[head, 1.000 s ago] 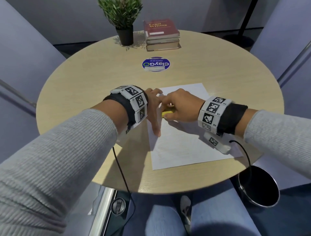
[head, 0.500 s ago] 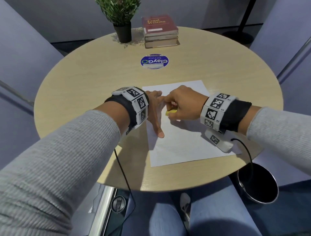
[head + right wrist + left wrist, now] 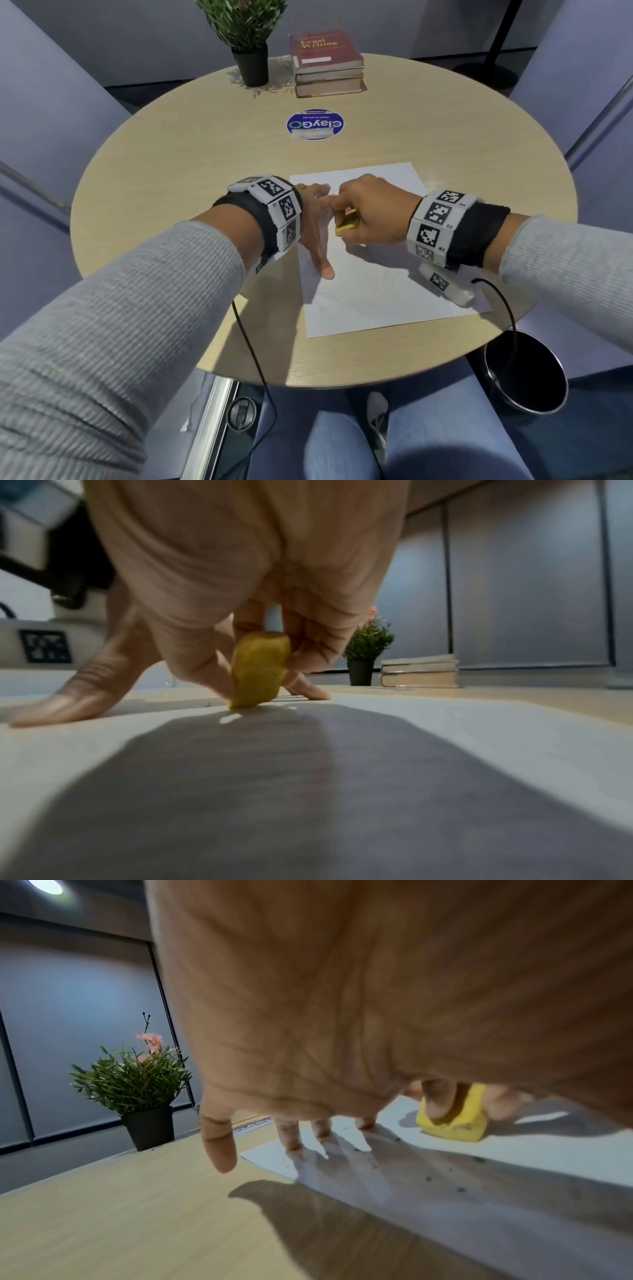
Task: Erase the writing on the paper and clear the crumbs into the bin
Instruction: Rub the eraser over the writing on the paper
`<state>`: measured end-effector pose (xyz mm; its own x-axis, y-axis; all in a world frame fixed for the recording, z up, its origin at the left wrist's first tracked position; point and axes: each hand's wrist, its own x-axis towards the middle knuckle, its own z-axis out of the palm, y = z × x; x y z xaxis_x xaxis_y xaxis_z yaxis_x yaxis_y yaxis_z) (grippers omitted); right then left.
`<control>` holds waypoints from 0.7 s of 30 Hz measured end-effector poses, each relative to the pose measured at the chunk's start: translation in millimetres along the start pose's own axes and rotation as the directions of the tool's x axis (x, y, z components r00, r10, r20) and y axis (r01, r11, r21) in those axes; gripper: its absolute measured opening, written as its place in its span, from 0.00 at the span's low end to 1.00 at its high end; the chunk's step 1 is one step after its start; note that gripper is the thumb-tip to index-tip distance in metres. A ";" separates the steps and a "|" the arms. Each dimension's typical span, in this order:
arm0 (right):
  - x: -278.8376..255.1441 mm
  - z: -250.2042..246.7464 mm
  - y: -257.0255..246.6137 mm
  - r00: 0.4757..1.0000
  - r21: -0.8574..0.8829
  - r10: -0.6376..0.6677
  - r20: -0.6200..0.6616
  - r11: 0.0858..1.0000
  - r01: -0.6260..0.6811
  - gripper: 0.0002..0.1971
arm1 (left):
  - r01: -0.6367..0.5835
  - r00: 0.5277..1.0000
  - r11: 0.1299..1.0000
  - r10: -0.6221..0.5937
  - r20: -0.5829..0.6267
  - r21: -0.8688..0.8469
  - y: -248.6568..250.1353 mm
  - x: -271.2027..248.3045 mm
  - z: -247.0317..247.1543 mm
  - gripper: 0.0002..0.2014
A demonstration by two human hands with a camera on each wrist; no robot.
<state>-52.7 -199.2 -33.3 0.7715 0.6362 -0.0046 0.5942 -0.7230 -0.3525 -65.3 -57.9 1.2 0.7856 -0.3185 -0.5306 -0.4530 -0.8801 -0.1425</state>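
A white paper sheet point(image 3: 383, 291) lies on the round wooden table point(image 3: 178, 164) in front of me. My left hand point(image 3: 317, 233) lies spread along its left edge, straight fingers point(image 3: 289, 1137) pressing the paper point(image 3: 514, 1153) down. My right hand point(image 3: 368, 214) pinches a yellow eraser point(image 3: 346, 224) between thumb and fingers, its lower end on the paper's upper part. The eraser point(image 3: 258, 669) stands nearly upright on the sheet point(image 3: 445, 750) in the right wrist view. Dark crumbs point(image 3: 460, 1188) speckle the sheet near the eraser point(image 3: 455, 1123). A black bin point(image 3: 525, 373) stands on the floor at the lower right.
At the table's far side stand a potted plant point(image 3: 248, 37) and a stack of books point(image 3: 327, 65). A round blue sticker point(image 3: 315, 125) sits mid-table. Black cables point(image 3: 255, 359) hang from both wrists past the table's front edge. My knees point(image 3: 394, 445) are under the table.
The right hand has shifted the eraser slightly away from me and to the right on the upper part of the paper. The left hand stays pressed on the sheet.
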 end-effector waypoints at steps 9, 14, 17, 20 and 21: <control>0.1 -4.6 8.7 0.995 0.047 0.090 -0.040 0.995 -0.088 0.07 | 0.004 1.000 1.000 -0.004 -0.010 0.026 -0.3 -0.4 0.4 0.60; -0.8 -7.1 10.9 0.995 0.072 0.097 -0.002 0.993 -0.097 0.06 | 0.007 1.000 1.000 -0.007 0.001 -0.012 1.0 -4.9 0.0 0.63; 6.1 -10.6 18.9 0.989 0.044 0.142 -0.046 0.989 -0.140 0.06 | -0.007 1.000 1.000 0.006 -0.020 -0.007 1.8 -4.7 0.7 0.60; 2.0 -3.8 12.1 0.999 0.025 0.037 -0.002 0.999 -0.037 0.06 | -0.006 1.000 1.000 0.006 -0.017 -0.008 1.1 -6.3 -1.0 0.61; 2.4 -6.4 15.2 0.998 0.035 0.058 -0.009 0.998 -0.058 0.07 | -0.005 1.000 1.000 0.005 -0.006 -0.006 1.9 -7.1 -1.1 0.66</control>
<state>-40.3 -210.4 -32.7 0.8068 0.5906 -0.0167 0.5403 -0.7489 -0.3838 -71.3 -57.7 5.6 0.7857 -0.3247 -0.5265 -0.4543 -0.8806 -0.1348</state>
